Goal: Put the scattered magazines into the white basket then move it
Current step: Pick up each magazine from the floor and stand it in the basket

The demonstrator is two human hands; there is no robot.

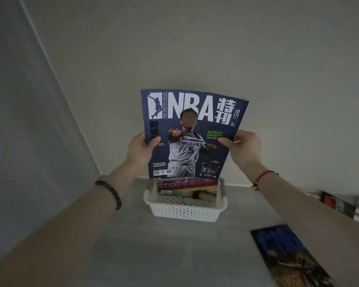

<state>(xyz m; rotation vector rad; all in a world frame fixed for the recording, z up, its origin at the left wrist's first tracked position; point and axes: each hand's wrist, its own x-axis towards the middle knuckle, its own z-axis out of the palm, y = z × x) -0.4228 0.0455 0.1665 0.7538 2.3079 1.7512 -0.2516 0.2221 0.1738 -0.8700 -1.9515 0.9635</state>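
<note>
I had the magazine (192,133) upright above the white basket (184,210), my left hand (140,151) pinching its left edge, thumb on the cover, and my right hand (244,149) clamped on the right edge. To do it well, I judged I should keep the bottom edge square to the opening and lower it in front of the magazines (188,184) already standing inside. The cover was dark blue with big white letters and a basketball player, its top slightly bowed. Another magazine (288,255) lay flat on the grey floor (153,255), near right
</note>
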